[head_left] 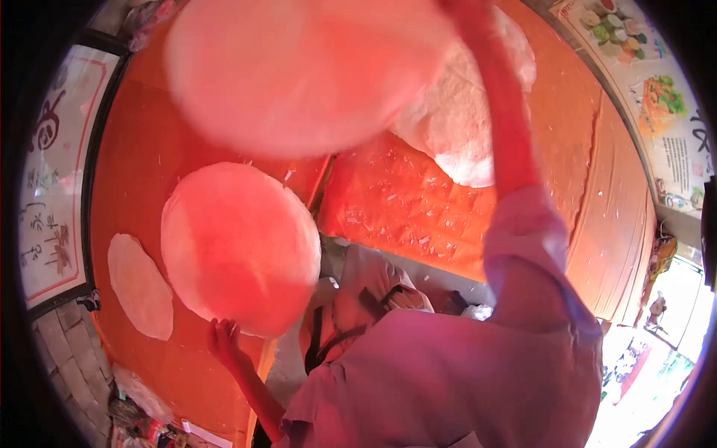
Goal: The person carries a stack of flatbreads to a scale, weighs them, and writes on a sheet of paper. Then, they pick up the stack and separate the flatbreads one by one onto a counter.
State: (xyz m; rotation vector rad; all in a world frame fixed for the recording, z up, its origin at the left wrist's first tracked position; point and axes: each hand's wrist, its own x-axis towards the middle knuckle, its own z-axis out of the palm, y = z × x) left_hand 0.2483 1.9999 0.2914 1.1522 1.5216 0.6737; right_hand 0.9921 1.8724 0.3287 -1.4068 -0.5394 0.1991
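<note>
Left hand: the fingers (pixel 224 326) were drawn close together and lay at the near rim of the large round sheet; whether they pinched it or merely touched it, I cannot tell.
Large round sheet: this pale, thin disc (pixel 239 239) lay flat by the right edge of the left table, its right side seeming to jut a little past that edge; a stronger red tint ran across its middle.
Right hand: most of it (pixel 457 4) was cut off by the top of the view, beside the blurred sheet; whether it was spread, pressed together or pinching, I cannot tell.
Right forearm: it (pixel 508 127) reached out over the right table, in front of the crumpled pile.
Blurred sheet: another wide pale disc (pixel 299 67) hid much of the left table's far end and overlapped the pile's left side.
Crumpled pile: pale, folded material (pixel 455 112) rested toward the far edge of the right table.
Small oval sheet: it (pixel 140 287) lay near the left edge of the left table, just beside the large round sheet.
Left table: its orange top (pixel 202 373) met the other at a dark seam.
Right table: its orange top (pixel 411 213) was shiny and flecked near the seam.
Framed sign: it (pixel 60 179) stood beyond the left table's left edge, with dark brushed characters.
</note>
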